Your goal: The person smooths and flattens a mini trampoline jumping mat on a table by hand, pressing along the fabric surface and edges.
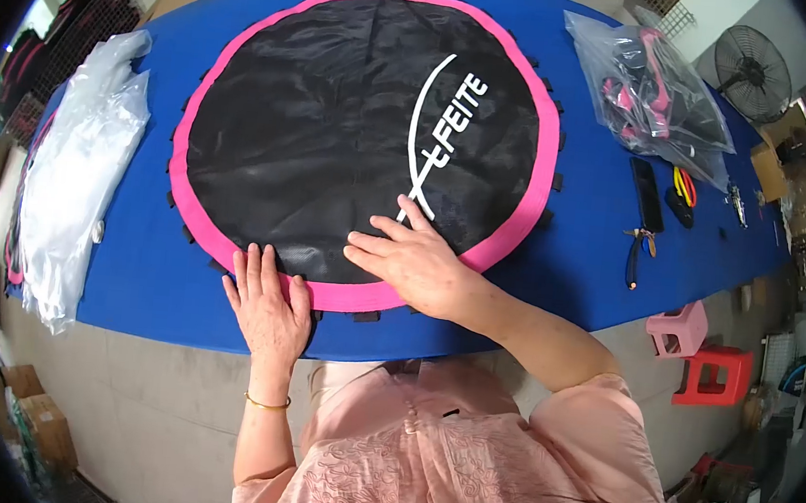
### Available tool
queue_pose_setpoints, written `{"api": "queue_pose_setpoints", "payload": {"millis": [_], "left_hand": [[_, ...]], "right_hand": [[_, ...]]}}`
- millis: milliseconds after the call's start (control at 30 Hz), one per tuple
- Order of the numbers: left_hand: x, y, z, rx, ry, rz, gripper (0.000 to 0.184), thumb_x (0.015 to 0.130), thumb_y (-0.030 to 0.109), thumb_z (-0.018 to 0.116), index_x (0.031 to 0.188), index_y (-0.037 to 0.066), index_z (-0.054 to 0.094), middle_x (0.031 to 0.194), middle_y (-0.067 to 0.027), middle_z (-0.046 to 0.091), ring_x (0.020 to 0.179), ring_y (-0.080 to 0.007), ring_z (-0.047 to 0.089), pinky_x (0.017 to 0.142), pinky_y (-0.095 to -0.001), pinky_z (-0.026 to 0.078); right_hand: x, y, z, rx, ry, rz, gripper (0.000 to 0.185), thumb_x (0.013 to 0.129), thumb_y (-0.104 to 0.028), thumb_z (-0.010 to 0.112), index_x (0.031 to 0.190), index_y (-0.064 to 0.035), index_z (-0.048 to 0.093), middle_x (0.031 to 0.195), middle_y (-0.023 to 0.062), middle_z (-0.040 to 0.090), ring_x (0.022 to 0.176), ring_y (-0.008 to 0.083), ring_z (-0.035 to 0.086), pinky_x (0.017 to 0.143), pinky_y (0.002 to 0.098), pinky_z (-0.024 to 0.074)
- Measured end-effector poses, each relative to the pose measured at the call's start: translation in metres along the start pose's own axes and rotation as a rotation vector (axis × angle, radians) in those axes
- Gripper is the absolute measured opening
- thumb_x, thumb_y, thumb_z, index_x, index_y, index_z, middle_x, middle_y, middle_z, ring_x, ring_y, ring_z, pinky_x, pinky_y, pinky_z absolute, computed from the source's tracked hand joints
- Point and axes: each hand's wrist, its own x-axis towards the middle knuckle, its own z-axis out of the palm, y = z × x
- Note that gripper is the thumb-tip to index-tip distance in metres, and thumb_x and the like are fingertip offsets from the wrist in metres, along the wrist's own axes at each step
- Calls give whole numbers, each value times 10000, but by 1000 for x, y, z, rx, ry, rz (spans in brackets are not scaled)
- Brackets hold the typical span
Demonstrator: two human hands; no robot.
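A round black trampoline mat [290, 117] with a pink border and white lettering lies flat on a blue-covered table [148, 258]. Short black tabs stick out around its edge. My left hand [269, 307] rests on the near left part of the pink border, fingers stretched forward. Across the near part of the black surface lies my right hand [412, 257], its fingers spread just below the lettering. Neither hand grips anything.
Clear plastic bags [84, 176] lie at the table's left end. At the right are a plastic bag with pink and black items [661, 102], a black phone [647, 194] and pliers [634, 257]. A fan [752, 73] and stools [713, 376] stand beyond the table.
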Motion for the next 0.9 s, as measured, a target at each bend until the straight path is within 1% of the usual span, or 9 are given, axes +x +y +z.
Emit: {"api": "queue_pose_setpoints", "payload": {"millis": [67,133,200,233,400,467,533,767,900], "left_hand": [[0,0,0,8,5,6,588,1029,331,565,1505,-12,522,1593,-237,487,1554,-412,342,1270,-608,202],[0,0,-1,6,-7,0,589,1031,333,560,1506,-13,520,1599,-234,480,1556,-413,337,1271,-606,200],[0,-1,0,-1,-1,4,592,1032,336,556,1507,-15,519,1601,-232,476,1558,-413,334,1272,-606,199],[0,-1,1,4,2,5,594,1033,339,553,1507,-17,518,1604,-230,473,1559,-414,331,1272,-606,198],[0,-3,3,17,0,8,599,1033,345,544,1509,-18,516,1606,-228,470,1563,-415,324,1273,-606,195],[0,-2,3,19,4,13,600,1032,345,543,1509,-19,515,1605,-229,471,1563,-417,323,1273,-607,195],[0,-3,3,11,-3,5,599,1031,338,545,1510,-21,513,1606,-235,468,1564,-419,320,1273,-608,193],[-1,1,1,-1,1,2,597,1023,325,557,1503,-28,517,1604,-243,467,1563,-421,322,1270,-615,189],[0,0,4,3,4,12,598,1022,324,559,1503,-30,517,1603,-249,465,1563,-423,319,1270,-616,185]], "right_hand": [[-5,3,-1,20,-8,-25,608,859,-55,676,1459,-135,619,1542,30,578,1417,313,522,1258,632,247],[-21,16,5,32,41,-23,559,892,-60,632,1445,-147,639,1517,34,606,1400,316,539,1253,637,247],[-39,33,7,100,121,46,519,927,-57,568,1427,-161,660,1487,34,633,1379,324,559,1247,644,243],[-48,43,6,33,122,95,509,944,-54,518,1417,-168,669,1479,26,640,1363,321,571,1239,649,244],[-86,99,-7,-110,123,402,637,827,71,566,1396,-191,678,1487,0,638,1351,335,581,1235,638,267],[-99,120,-10,-90,124,514,657,841,90,550,1413,-208,676,1487,13,647,1386,347,576,1253,621,251],[-105,127,-18,-36,69,555,666,842,106,550,1415,-209,681,1488,17,649,1408,346,561,1264,606,239],[-103,125,-11,-29,96,525,694,816,131,567,1419,-195,676,1489,23,646,1403,348,560,1271,606,233],[-74,123,-7,-12,140,434,721,807,138,565,1447,-185,649,1493,29,641,1379,337,572,1263,614,247]]}}
